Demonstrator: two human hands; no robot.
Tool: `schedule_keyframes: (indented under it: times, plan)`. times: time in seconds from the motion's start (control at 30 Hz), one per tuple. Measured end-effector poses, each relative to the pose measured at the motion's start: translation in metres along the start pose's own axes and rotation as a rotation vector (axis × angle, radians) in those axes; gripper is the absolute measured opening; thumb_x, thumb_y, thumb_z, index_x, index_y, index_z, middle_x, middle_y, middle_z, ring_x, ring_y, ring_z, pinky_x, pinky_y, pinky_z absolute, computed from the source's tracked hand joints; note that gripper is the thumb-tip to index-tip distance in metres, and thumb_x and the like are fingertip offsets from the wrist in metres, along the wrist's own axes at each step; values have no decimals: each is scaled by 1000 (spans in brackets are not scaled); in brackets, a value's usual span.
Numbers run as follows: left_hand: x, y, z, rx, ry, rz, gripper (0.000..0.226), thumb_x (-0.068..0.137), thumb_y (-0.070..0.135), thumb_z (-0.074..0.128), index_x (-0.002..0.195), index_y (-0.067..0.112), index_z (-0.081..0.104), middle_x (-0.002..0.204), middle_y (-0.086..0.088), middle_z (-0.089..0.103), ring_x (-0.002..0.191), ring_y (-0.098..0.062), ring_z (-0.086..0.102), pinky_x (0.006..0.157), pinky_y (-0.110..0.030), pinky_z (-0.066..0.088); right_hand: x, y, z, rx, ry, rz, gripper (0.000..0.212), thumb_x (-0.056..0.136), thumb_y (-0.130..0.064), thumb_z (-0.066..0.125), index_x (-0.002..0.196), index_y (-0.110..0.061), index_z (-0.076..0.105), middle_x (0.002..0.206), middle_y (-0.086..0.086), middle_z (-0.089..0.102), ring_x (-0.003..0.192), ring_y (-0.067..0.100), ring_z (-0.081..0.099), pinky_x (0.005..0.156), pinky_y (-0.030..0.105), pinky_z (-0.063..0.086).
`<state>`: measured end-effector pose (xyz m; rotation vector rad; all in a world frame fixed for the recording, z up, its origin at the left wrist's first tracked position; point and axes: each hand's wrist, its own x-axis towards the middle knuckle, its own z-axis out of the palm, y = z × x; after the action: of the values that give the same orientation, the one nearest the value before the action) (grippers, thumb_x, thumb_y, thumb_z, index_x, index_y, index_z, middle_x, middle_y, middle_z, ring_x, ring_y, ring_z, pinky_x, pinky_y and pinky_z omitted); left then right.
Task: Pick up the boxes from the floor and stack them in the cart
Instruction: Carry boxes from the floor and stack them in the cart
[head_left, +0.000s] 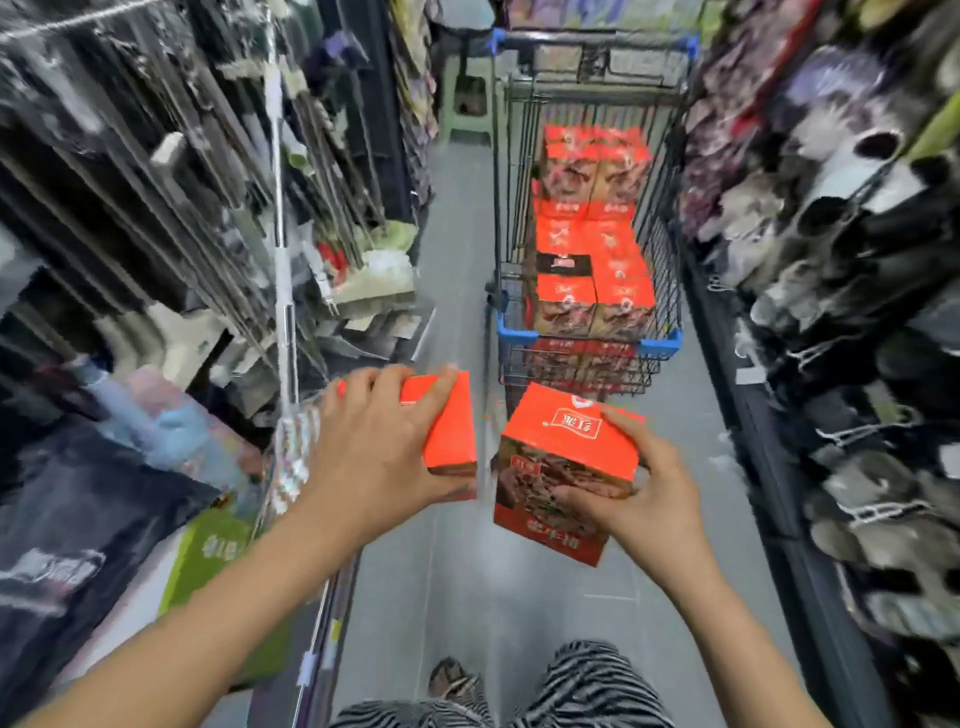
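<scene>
I hold one orange-red box in each hand, above the grey aisle floor. My left hand (379, 441) grips the left box (449, 426) from above and its near side. My right hand (644, 488) cups the right box (566, 467) from the right, with the box's printed top facing me and tilted. Straight ahead stands the wire cart (662, 345) with blue corner guards. Several matching orange boxes (592, 260) are stacked inside it in rows. More orange boxes show through the mesh on the cart's lower level (576, 364).
The aisle is narrow. Shelving on the left (156, 234) carries hanging goods and a green carton (218, 551). The rack on the right (841, 312) is full of footwear. A pale green stool (467, 98) stands beyond the cart. My striped trousers and a shoe (452, 680) are below.
</scene>
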<state>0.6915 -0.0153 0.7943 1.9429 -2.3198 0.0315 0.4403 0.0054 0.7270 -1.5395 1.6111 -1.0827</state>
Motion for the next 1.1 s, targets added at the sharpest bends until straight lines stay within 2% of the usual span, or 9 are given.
schedule_keyframes:
  times: [0.07,0.17,0.3,0.4,0.57,0.63,0.7,0.8,1.1]
  plan:
    - [35,4,8,-23,-7,54,110,48,89,42,141,31,43,112,-13,56,99,-35,50,84,-50,42,16,12,-7,6,49,54,85,48,-24,95,112,-59,51,116,-19,50,112,6,55,91,19,48]
    - [85,18,22,-44,-28,120,112,47,91,45,143,33,39,113,-12,55,100,-34,49,86,-52,43,46,32,-23,26,127,141,85,49,-25,95,115,-58,54,123,-4,55,107,9,61,91,32,54]
    - [148,39,40,-74,-4,152,112,47,91,45,142,32,42,110,-12,57,98,-33,51,84,-50,44,105,54,-41,1,153,166,85,53,-20,95,127,-36,56,122,3,58,103,0,60,88,20,53]
    - [196,54,51,-82,-9,136,111,48,92,47,142,34,37,109,-11,56,99,-33,51,84,-50,45,161,66,-54,9,134,173,85,52,-22,95,126,-38,56,120,3,60,102,0,61,91,26,53]
    - [275,77,63,-48,-1,98,113,47,89,58,143,36,34,115,-10,55,105,-34,50,88,-52,45,256,81,-87,-27,48,183,79,54,-10,93,124,-23,59,112,-1,62,88,-22,55,72,-4,39]
    - [303,85,70,-40,-4,74,111,48,90,55,143,37,30,117,-11,55,108,-35,50,90,-52,44,293,88,-100,-80,-10,179,80,55,-12,93,126,-22,57,105,-8,63,86,-18,56,70,-8,33]
    - [329,90,81,-42,-11,50,109,51,91,47,143,36,28,119,-12,54,110,-35,50,92,-54,43,324,99,-107,-114,-56,182,81,57,-17,93,128,-23,55,108,-6,64,89,-4,58,75,-4,34]
    - [363,93,96,-37,-57,33,108,53,90,40,145,35,28,122,-13,52,111,-36,48,95,-55,40,363,113,-109,-178,-64,167,83,55,-26,93,128,-32,52,116,-4,63,103,12,59,89,17,39]
    - [486,84,138,-35,-196,38,111,59,86,54,151,36,17,134,-12,42,122,-32,36,99,-48,33,484,147,-80,-160,-94,154,84,61,-29,90,131,-33,44,127,-1,56,114,19,56,100,40,47]
